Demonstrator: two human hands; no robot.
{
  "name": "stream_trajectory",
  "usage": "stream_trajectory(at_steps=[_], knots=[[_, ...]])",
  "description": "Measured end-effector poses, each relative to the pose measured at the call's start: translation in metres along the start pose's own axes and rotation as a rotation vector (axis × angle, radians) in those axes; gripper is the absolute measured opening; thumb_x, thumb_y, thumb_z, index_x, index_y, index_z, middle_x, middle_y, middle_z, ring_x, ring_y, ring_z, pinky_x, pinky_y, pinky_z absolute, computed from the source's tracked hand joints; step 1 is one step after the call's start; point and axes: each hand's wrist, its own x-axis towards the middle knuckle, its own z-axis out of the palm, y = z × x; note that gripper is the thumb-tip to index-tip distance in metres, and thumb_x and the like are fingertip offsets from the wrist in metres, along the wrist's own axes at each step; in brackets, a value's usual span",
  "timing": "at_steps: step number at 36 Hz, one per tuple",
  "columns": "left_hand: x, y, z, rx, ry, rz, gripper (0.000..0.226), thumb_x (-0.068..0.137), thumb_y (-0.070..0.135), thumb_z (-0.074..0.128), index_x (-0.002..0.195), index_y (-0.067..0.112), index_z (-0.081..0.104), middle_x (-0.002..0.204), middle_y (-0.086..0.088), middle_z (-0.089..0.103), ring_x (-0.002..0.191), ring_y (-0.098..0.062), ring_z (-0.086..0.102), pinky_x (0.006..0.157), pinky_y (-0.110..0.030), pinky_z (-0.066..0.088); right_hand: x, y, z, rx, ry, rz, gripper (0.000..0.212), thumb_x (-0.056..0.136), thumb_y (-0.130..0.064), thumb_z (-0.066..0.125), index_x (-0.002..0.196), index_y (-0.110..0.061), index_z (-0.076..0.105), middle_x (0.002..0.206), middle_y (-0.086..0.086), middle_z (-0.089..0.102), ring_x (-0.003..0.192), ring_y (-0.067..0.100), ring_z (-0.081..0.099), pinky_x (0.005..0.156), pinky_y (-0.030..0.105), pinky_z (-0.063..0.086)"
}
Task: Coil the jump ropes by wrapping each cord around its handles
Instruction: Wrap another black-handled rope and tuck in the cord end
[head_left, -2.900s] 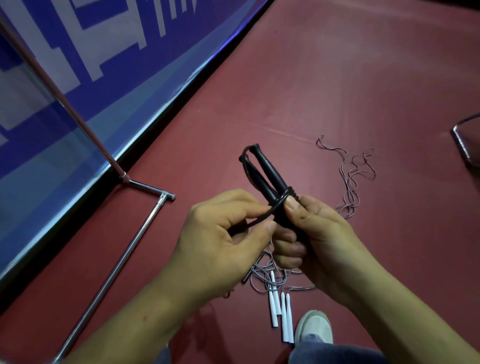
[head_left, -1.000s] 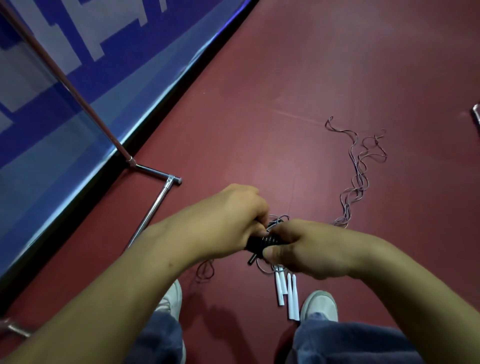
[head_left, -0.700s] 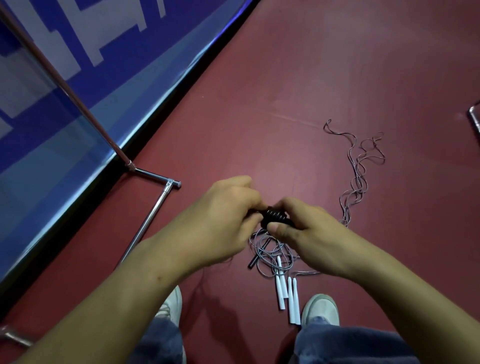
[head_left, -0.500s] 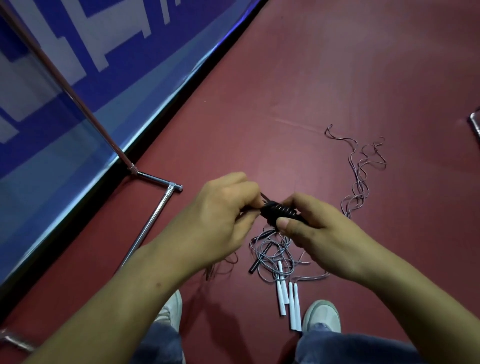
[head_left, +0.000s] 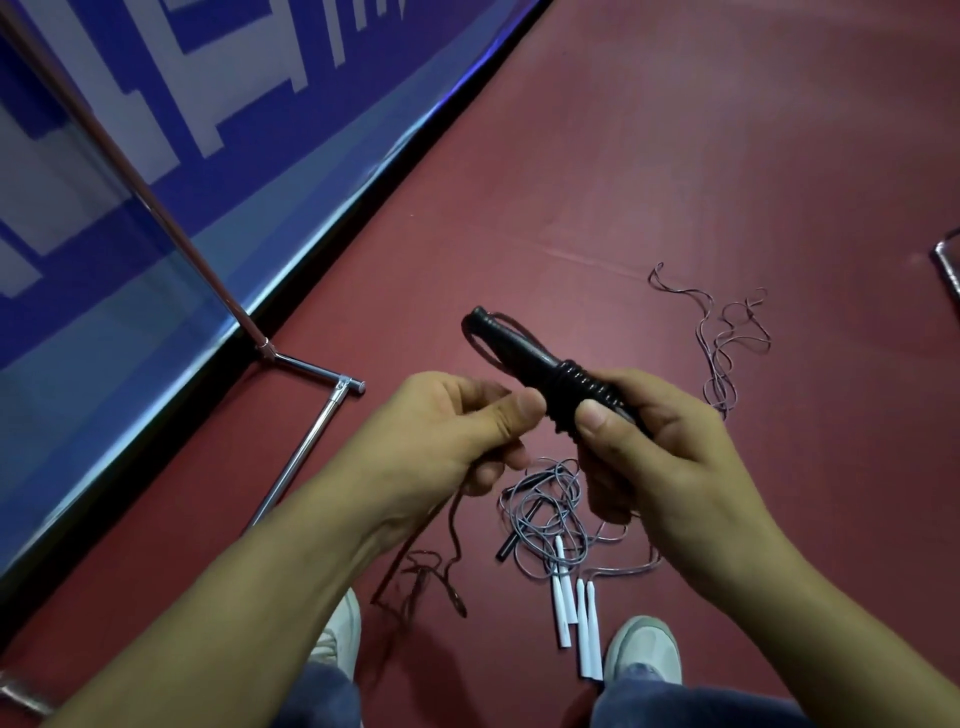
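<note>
While the right hand (head_left: 654, 457) is gripping the black handles (head_left: 519, 356) above the floor (head_left: 675, 156), cord (head_left: 576, 387) coiling round their middle, the left hand (head_left: 457, 431) is pinching its trailing length just beside them.

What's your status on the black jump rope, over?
Right hand grips black handles; cord wound around them in tight turns. Left hand holds the loose tail, trailing to the floor. Nothing in the way.
</note>
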Motion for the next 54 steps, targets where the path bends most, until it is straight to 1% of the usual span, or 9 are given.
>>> stream_trajectory(at_steps=[10,19,23,35,38,44,47,49,54], knots=[[0.003,-0.001,0.002,0.074,0.053,0.314,0.038,0.077,0.053,0.073,0.085,0.016,0.074,0.056,0.008,0.047,0.053,-0.013,0.038,0.053,-0.028,0.032,-0.004,-0.012,-0.002,0.629,-0.316,0.238,0.018,0.096,-0.023,0.057,0.093,-0.007,0.066,0.061,0.004,0.035,0.042,0.009,0.029,0.045,0.022,0.036],[0.001,0.005,-0.002,-0.169,-0.193,0.297,0.046,0.086,0.020,0.072,0.126,0.002,0.061,0.092,-0.001,0.066,0.054,-0.011,0.038,0.057,-0.025,0.034,-0.001,-0.009,-0.002,1.009,-0.549,0.398,0.029,0.109,-0.022,0.044,0.134,-0.013,0.033,0.067,0.005,0.047,0.049,0.012,0.033,0.049,0.025,0.044],[-0.002,0.008,-0.003,-0.353,-0.391,0.210,0.057,0.087,0.019,0.058,0.144,0.017,0.050,0.143,-0.008,0.060,0.046,-0.003,0.036,0.054,-0.023,0.032,-0.001,-0.008,0.002,1.052,-0.571,0.417,0.027,0.110,-0.023,0.040,0.134,-0.012,0.031,0.068,0.004,0.034,0.051,0.012,0.033,0.052,0.026,0.043],[-0.003,0.008,-0.009,-0.328,-0.422,0.189,0.042,0.086,0.019,0.067,0.127,0.015,0.066,0.131,-0.025,0.060,0.046,-0.004,0.031,0.055,-0.030,0.020,-0.002,-0.008,0.001,1.060,-0.571,0.461,0.023,0.109,-0.023,0.043,0.129,-0.016,0.036,0.070,0.007,0.051,0.049,0.013,0.038,0.052,0.026,0.045],[-0.004,0.009,-0.008,-0.286,-0.307,0.212,0.040,0.080,0.019,0.073,0.119,0.010,0.070,0.103,-0.022,0.054,0.045,-0.006,0.031,0.051,-0.026,0.025,-0.001,-0.008,0.001,0.957,-0.517,0.496,0.023,0.102,-0.027,0.059,0.115,-0.013,0.047,0.068,0.007,0.049,0.048,0.013,0.048,0.050,0.028,0.048],[-0.006,0.008,0.000,-0.188,-0.061,0.201,0.024,0.088,-0.003,0.068,0.109,0.009,0.072,0.097,-0.040,0.059,0.048,-0.013,0.026,0.053,-0.036,0.017,0.003,-0.007,0.009,0.392,-0.096,0.355,0.045,0.081,-0.028,0.060,0.115,0.002,0.056,0.083,0.012,0.064,0.066,0.027,0.062,0.057,0.037,0.055],[-0.002,0.005,0.005,-0.197,0.021,0.193,0.021,0.088,-0.007,0.067,0.104,0.006,0.072,0.070,-0.013,0.058,0.047,-0.012,0.026,0.055,-0.039,0.016,0.001,-0.003,0.010,0.063,-0.064,0.280,0.053,0.067,-0.022,0.072,0.118,-0.010,0.062,0.094,0.005,0.071,0.082,0.022,0.069,0.070,0.041,0.059],[0.000,0.003,0.008,-0.171,0.060,0.196,0.018,0.088,-0.004,0.070,0.102,0.005,0.073,0.072,-0.017,0.056,0.046,-0.014,0.028,0.055,-0.040,0.018,-0.001,-0.001,0.014,-0.318,-0.049,0.209,0.044,0.070,-0.025,0.073,0.113,-0.022,0.062,0.092,-0.001,0.071,0.081,0.015,0.069,0.075,0.044,0.060],[-0.002,-0.006,0.012,0.058,0.089,0.232,0.010,0.084,0.009,0.080,0.093,0.013,0.078,0.065,-0.026,0.062,0.047,-0.015,0.046,0.052,-0.026,0.042,0.003,0.002,0.029,-0.624,0.146,0.127,0.013,0.080,-0.025,0.073,0.085,-0.016,0.065,0.061,-0.007,0.062,0.048,0.010,0.048,0.044,0.021,0.039]])
